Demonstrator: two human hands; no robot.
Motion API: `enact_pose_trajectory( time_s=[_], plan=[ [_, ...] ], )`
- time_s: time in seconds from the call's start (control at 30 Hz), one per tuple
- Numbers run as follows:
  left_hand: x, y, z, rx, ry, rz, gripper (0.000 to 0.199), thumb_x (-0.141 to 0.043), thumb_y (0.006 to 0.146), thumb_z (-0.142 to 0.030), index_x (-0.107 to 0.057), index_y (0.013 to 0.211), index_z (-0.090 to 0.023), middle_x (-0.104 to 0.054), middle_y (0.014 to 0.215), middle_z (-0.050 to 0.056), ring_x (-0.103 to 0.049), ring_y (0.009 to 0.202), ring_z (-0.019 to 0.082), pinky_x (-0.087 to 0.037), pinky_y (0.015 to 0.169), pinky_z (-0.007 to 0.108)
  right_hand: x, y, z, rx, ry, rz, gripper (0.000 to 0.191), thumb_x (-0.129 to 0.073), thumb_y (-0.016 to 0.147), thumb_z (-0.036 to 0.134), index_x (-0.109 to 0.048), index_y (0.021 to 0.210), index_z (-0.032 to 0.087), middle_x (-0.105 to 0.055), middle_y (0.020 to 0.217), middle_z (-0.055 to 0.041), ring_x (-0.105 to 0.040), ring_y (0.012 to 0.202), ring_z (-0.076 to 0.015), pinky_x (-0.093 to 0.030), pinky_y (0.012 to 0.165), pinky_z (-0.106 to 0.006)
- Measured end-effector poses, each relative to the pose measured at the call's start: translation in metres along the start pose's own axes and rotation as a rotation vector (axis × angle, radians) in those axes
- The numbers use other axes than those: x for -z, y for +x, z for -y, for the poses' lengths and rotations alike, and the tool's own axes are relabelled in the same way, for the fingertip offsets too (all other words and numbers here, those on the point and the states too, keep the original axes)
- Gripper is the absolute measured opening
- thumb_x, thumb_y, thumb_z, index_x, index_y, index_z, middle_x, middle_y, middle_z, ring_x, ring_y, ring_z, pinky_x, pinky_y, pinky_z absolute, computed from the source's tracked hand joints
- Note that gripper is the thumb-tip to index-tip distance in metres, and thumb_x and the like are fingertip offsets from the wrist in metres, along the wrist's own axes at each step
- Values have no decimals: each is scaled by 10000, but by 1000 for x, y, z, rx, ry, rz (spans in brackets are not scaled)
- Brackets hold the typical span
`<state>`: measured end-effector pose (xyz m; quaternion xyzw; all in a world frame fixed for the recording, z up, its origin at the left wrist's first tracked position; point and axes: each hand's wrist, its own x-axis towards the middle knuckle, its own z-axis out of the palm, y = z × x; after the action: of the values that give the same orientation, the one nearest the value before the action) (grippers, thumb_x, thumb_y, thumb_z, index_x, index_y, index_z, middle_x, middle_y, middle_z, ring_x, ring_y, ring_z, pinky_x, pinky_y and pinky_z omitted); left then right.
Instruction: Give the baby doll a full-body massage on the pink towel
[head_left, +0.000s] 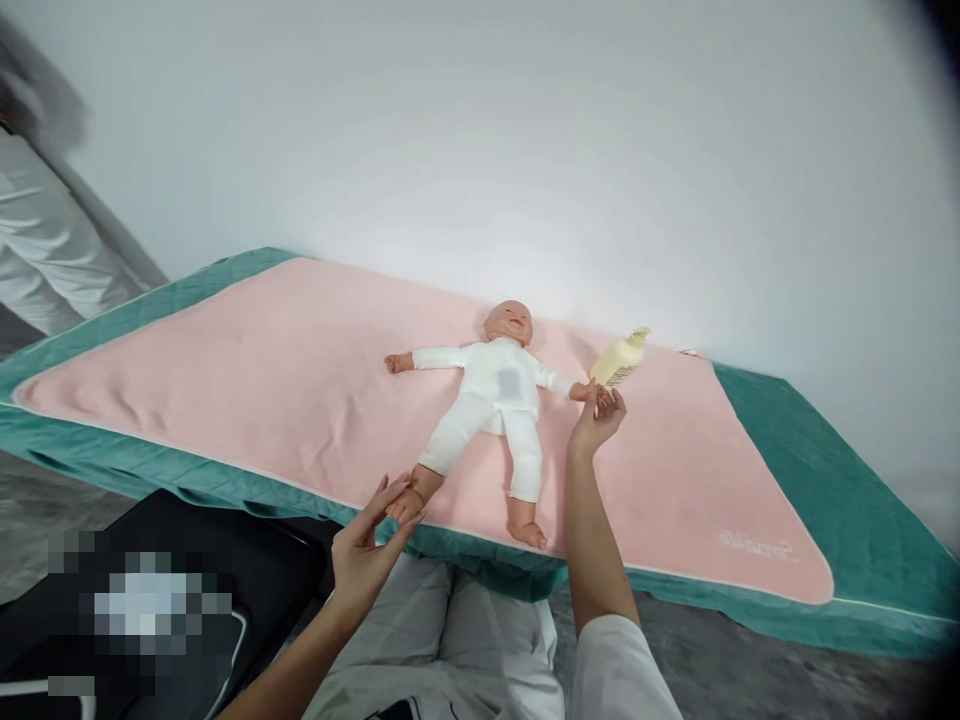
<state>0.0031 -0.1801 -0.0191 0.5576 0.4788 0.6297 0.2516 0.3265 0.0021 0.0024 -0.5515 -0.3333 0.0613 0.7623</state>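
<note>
Doll: one, in a white long-sleeved top and white trousers, grey patch on the front; the doll (517,385) lay on its back on the pink mat (240,380), head toward the wall (480,150), arms spread wide, feet toward the wearer.
Left hand: the left hand (369,540) was partly curled, fingers to one side and thumb to the other of the doll's nearer-left foot (407,505), which it held lightly at the mat's near edge.
Right hand: the right hand (598,420) was bent inward, thumb and fingers drawn together on the doll's small hand (580,391).
Other doll foot: rested untouched near the same edge, between the wearer's forearms.
Bottle: pale yellow, pump-topped, dark print on its side; the bottle (619,360) stood or lay just beyond the right hand, which could not be told.
Mat: pink, pale-edged, lettering at its near right corner, spread over a green quilted cover (810,450).
Black furniture: a black surface (270,560) was at lower left, with a white cable (238,650) and a pixelated patch hiding its contents.
Second person: light trousers (52,235) showed at far left, near the wall.
Floor: the floor (720,640) was grey and mottled.
</note>
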Motion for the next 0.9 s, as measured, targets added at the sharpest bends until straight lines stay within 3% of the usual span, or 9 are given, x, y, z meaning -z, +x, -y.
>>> enact_pose_trajectory(
  time_s=[0.13, 0.23, 0.4, 0.7, 0.9],
  plan=[
    [-8, 15, -7, -38, -65, -7, 455, -740, 767, -152, -647, 1206, -224, -686, 1210, 62, -564, 1237, 279, -402, 1110, 506, -6, -22, 16, 165, 47, 169, 555, -584, 872, 404, -406, 1352, 189, -525, 1346, -159, -543, 1263, -239, -527, 978, -442],
    [-19, 27, -8, -89, -96, 17, 472, -736, 769, -132, -634, 1221, -222, -684, 1215, 63, -586, 1214, 266, -405, 1108, 507, -7, -32, 19, 343, -39, 265, 548, -589, 875, 369, -450, 1374, 187, -453, 1437, -172, -494, 1320, -259, -542, 973, -445],
    [-40, 44, -10, -130, -104, 80, 466, -734, 776, -131, -622, 1217, -229, -685, 1211, 53, -610, 1185, 244, -357, 1144, 510, -7, -34, 13, 664, -147, 418, 296, -541, 903, 260, -653, 1170, 198, -698, 1148, -103, -614, 1195, -233, -554, 988, -444],
    [-76, 78, -29, -170, -34, 120, 379, -723, 806, -226, -625, 1172, -214, -696, 1190, 57, -637, 1146, 228, -372, 1145, 480, -4, -32, 11, 753, -164, 613, 302, -551, 884, 218, -666, 1163, 200, -716, 1142, -72, -613, 1199, -221, -571, 995, -430],
    [-80, 90, -36, -170, 16, 136, 368, -710, 821, -276, -624, 1173, -214, -694, 1193, 62, -624, 1165, 231, -395, 1130, 476, -3, -30, 12, 793, -146, 665, 324, -551, 880, 197, -651, 1188, 201, -708, 1158, -81, -606, 1208, -228, -567, 994, -444]
  ],
)
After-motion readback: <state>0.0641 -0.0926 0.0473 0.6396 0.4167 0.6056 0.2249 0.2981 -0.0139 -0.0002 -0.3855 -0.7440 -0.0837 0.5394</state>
